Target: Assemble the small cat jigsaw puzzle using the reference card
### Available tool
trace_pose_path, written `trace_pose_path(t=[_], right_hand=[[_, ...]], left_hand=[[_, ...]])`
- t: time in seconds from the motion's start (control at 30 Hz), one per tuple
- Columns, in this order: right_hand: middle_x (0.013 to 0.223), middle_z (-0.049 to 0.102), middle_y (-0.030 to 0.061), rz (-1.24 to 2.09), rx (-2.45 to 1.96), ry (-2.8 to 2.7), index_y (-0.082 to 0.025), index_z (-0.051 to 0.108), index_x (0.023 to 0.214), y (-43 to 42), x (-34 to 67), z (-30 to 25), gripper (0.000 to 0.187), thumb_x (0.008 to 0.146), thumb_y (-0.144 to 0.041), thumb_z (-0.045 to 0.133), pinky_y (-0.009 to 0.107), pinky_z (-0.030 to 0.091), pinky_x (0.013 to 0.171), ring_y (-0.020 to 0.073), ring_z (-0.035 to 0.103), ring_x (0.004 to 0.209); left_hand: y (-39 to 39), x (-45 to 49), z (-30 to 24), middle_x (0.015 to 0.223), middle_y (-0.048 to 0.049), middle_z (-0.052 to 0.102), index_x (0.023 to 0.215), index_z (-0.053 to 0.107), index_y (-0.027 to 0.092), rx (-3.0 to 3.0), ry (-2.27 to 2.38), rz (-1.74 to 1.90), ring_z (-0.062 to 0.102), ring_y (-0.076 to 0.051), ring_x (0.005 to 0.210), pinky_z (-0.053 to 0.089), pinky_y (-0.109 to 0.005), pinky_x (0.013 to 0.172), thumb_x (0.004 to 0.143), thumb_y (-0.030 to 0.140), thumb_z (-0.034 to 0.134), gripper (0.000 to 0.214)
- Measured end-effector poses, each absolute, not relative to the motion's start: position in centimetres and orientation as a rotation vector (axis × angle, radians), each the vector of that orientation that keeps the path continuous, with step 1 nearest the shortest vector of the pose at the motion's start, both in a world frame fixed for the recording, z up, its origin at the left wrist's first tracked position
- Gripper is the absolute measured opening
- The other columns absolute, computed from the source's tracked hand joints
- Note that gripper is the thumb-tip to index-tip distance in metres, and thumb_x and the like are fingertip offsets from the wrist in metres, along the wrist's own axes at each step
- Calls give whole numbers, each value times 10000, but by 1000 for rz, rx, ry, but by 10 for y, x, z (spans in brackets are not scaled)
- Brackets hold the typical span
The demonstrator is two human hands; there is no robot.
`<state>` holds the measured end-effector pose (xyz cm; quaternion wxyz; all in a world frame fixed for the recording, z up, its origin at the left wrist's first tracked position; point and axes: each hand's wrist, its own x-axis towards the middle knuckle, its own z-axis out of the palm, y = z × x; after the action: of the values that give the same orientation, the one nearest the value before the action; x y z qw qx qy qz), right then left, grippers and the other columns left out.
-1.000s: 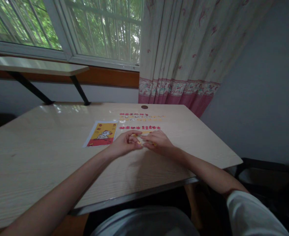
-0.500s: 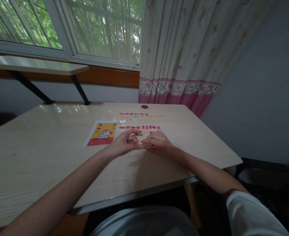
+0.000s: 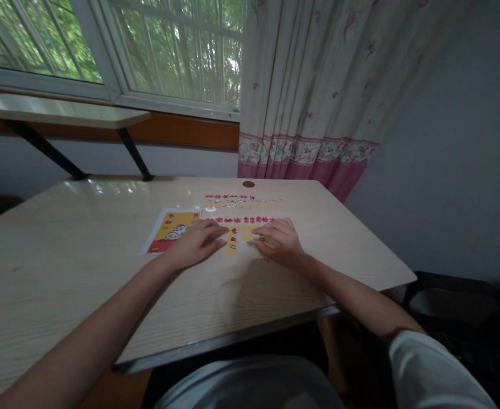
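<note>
Yellow jigsaw pieces with small red and dark marks form a corner on the table, with an upright strip (image 3: 231, 244) and a row running right from its top. My left hand (image 3: 201, 243) rests just left of this strip, fingers stretched and apart, holding nothing. My right hand (image 3: 280, 243) is on the other side, thumb and forefinger at the edges of a yellow jigsaw piece (image 3: 248, 234). More yellow pieces lie partly hidden under the right hand. Behind my left hand lies a printed picture (image 3: 158, 239) of a white animal on yellow and red, partly covered by that hand.
Beyond my hands, red jigsaw pieces (image 3: 260, 219) lie in a row. Farther back are rows of yellow, white and red loose pieces (image 3: 241, 201). A round dark cap (image 3: 248, 184) sits at the table's back edge. A raised shelf (image 3: 62, 111) stands at the back left.
My hands were together over a small yellow piece and are now apart. The left hand has moved left and opened, which uncovers the upright yellow strip.
</note>
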<state>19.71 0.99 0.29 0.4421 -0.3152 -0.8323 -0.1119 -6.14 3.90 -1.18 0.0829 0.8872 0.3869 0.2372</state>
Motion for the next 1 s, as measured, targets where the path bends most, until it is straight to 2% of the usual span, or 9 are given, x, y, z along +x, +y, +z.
trace_pose_path(t=[0.13,0.3,0.4,0.77,1.0], right_hand=[[791,700,15,-142,-870,-2116,-229,699,887,11,192,-2,186,829,-385,617,314,352,749,145,606,756],[802,698,0,208,-1007,-2337,-222,701,881,15,180,-14,159,770,-337,692,301,346,796,145,601,806],[837,700,-6,302,-1051,-2412,-235,704,881,15,175,-16,151,774,-340,687,313,329,831,149,596,850],[896,685,9,282,-1025,-2507,-243,690,969,14,172,-19,206,798,-352,659,396,270,930,171,565,890],[873,676,30,131,-829,-2556,-237,696,950,14,174,-27,168,832,-322,611,369,305,857,183,529,853]], left_hand=[[38,-58,-12,1068,-105,576,1195,602,203,2723,1099,618,517,-236,997,423,-397,868,899,374,464,368],[40,-59,-15,1061,-92,565,1107,659,239,2760,1125,574,495,-251,1026,399,-411,882,890,398,474,326],[41,-59,-17,1066,-84,565,1091,668,254,2745,1136,579,492,-250,1023,388,-418,892,889,411,469,324],[40,-57,-13,1050,-72,583,1065,674,258,2703,1137,602,478,-262,1009,374,-426,890,834,431,541,318],[39,-55,-13,1039,-74,587,1047,677,242,2728,1158,591,483,-256,1009,366,-427,902,830,415,559,302]])
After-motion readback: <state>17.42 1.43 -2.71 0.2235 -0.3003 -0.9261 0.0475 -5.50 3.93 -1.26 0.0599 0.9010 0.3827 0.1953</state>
